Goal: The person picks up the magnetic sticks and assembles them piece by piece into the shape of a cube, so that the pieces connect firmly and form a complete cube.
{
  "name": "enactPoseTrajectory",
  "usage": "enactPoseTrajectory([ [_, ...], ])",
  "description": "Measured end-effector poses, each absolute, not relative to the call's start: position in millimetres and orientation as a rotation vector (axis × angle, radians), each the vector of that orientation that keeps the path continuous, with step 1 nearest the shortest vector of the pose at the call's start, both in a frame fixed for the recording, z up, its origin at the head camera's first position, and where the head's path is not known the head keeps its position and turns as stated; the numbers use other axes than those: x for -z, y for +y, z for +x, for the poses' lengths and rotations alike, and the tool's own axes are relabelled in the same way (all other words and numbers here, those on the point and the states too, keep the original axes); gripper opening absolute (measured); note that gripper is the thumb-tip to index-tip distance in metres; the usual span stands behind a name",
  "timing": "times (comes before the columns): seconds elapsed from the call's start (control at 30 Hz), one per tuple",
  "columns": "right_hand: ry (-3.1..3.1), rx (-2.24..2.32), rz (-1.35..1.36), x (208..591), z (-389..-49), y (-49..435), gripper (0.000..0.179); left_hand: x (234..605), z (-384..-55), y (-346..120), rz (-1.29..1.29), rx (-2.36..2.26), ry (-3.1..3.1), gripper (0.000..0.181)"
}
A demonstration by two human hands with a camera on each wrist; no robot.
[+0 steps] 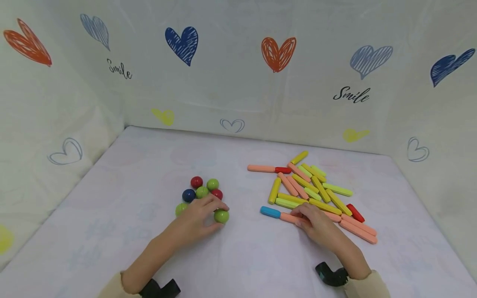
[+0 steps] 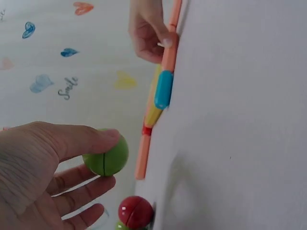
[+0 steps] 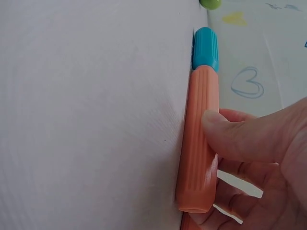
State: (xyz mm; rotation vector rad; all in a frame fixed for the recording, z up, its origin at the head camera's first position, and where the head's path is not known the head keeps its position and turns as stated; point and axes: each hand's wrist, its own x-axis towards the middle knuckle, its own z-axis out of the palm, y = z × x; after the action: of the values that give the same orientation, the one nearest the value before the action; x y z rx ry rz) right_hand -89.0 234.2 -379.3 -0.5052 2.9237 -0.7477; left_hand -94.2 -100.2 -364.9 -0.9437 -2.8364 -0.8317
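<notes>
My left hand (image 1: 195,219) pinches a glossy green ball (image 1: 221,216) between thumb and fingertips; a dark seam runs around the ball (image 2: 106,155) in the left wrist view. Behind that hand sit a red ball (image 1: 196,182), a dark blue ball (image 1: 189,195) and several more red and green ones, partly hidden. My right hand (image 1: 318,225) pinches a salmon-coloured marker (image 3: 199,139) with a blue cap (image 3: 206,48). The marker lies low at the front of the pile, its blue end pointing left.
A pile of yellow, lime and salmon markers (image 1: 316,194) spreads beyond the right hand. One salmon marker (image 1: 261,169) with a red end sticks out leftward. A short red piece (image 1: 355,212) lies at the right. White cloth (image 1: 238,256) covers the table; a heart-printed curtain (image 1: 231,91) stands behind.
</notes>
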Motion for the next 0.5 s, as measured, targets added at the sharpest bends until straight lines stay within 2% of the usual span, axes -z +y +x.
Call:
enactPoseTrajectory([
  [0.27,2.930,0.744,-0.530,379.9,-88.3,234.7,0.026,372.3,-77.7,-86.8,-0.971,1.405,-3.002,0.031],
  [0.5,2.939,0.709,-0.588,381.5,-88.1,234.7,0.034,382.4,-72.9,-86.3,-0.954,1.625,-3.028,0.030],
])
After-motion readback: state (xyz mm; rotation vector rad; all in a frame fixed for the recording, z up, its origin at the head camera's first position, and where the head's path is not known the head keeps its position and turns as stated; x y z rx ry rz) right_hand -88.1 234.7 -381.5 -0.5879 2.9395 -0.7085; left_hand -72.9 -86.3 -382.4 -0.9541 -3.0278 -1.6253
